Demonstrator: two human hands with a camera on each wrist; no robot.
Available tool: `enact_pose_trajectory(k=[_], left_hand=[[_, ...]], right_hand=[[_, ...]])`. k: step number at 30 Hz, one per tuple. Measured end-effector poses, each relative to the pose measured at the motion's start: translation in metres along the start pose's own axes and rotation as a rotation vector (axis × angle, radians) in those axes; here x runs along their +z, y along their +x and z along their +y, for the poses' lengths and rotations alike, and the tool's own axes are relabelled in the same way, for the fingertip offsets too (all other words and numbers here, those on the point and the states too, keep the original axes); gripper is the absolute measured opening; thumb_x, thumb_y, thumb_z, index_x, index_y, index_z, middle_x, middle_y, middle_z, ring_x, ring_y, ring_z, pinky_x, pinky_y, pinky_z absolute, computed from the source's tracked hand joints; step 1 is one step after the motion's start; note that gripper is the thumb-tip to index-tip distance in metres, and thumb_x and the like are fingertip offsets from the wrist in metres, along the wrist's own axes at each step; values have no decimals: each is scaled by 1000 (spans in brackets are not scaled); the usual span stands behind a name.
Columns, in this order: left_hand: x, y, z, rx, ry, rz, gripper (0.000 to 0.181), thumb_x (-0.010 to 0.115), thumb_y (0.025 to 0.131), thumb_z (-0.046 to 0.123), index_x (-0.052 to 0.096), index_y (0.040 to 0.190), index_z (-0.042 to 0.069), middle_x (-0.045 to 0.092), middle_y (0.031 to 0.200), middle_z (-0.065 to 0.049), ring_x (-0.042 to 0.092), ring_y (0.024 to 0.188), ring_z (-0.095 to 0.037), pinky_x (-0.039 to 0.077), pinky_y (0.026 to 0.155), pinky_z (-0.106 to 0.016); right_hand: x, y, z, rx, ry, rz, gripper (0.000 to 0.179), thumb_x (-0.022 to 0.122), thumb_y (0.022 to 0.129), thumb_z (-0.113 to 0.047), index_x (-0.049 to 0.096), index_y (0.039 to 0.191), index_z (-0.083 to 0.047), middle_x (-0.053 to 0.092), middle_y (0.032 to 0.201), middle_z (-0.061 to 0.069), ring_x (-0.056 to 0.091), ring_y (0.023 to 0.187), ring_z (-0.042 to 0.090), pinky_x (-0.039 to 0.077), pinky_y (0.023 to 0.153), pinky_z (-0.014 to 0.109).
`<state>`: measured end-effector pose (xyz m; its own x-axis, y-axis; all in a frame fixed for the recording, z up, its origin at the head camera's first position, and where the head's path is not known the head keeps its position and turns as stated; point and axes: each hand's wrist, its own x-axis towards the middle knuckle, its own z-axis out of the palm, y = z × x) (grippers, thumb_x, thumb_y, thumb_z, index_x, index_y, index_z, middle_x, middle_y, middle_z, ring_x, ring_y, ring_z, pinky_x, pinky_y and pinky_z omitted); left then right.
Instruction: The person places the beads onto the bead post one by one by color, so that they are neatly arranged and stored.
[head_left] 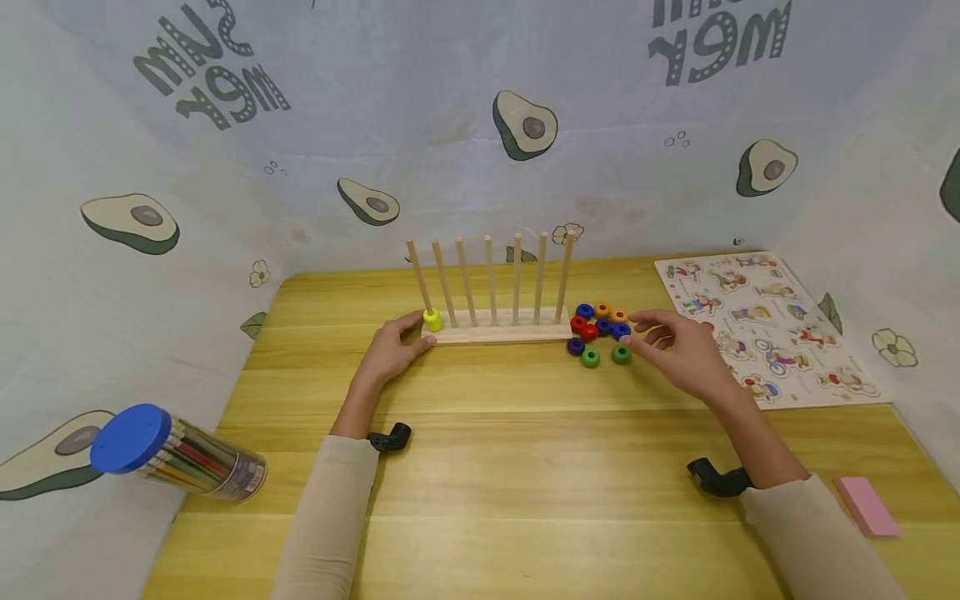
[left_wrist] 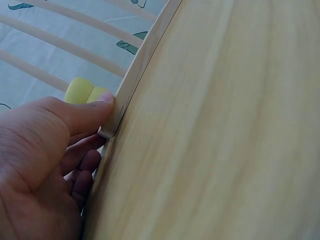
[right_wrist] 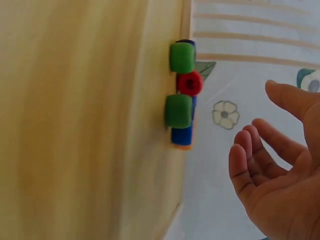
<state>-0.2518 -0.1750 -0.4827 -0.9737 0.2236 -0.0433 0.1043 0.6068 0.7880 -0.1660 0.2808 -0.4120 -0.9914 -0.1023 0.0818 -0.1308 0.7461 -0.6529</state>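
A wooden peg rack [head_left: 498, 333] with a row of upright dowels stands at the far side of the table. My left hand [head_left: 392, 350] grips the rack's left end; in the left wrist view the thumb presses its front face beside the yellow beads [left_wrist: 86, 91]. Those two yellow beads sit stacked at the foot of the leftmost dowel. Just right of the rack lies a cluster of red, blue, purple, orange and green beads, among them a green bead [head_left: 621, 354]. My right hand [head_left: 678, 350] hovers beside the cluster, fingers relaxed and parted, with nothing held in the right wrist view.
On the right lies a picture puzzle board [head_left: 772, 333]. A pink block [head_left: 867, 506] rests near the right table edge. At the left stands a clear tub of pencils [head_left: 202, 458] with a blue lid. A printed curtain [head_left: 450, 125] hangs behind the table.
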Motion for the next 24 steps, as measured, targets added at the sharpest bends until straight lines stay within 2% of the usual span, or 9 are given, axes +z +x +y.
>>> enact_pose_trajectory(k=[7,12,24], left_hand=[[0,-1,1,-2,-9,-2,63,71,99,33,48,156,20,45,162,-10,34,154,-35,28,126,-55],[1,0,1,-5,-6,-6,63,71,99,34,48,156,21,44,162,-9,33,154,-35,27,126,-55],[1,0,0,-14,-9,-4,63,71,99,34,48,157,22,44,162,-9,32,155,-35,26,126,-56]], right_hand=[[6,-6,15,73,-1,-104,59,66,101,-44,58,144,-4,64,129,23,65,108,35,54,85,41],[9,-6,21,76,7,-136,58,67,101,-41,58,144,-3,65,127,24,67,109,37,57,86,47],[19,0,35,85,17,-159,58,69,100,-40,60,142,-1,67,123,22,65,104,32,51,83,33]])
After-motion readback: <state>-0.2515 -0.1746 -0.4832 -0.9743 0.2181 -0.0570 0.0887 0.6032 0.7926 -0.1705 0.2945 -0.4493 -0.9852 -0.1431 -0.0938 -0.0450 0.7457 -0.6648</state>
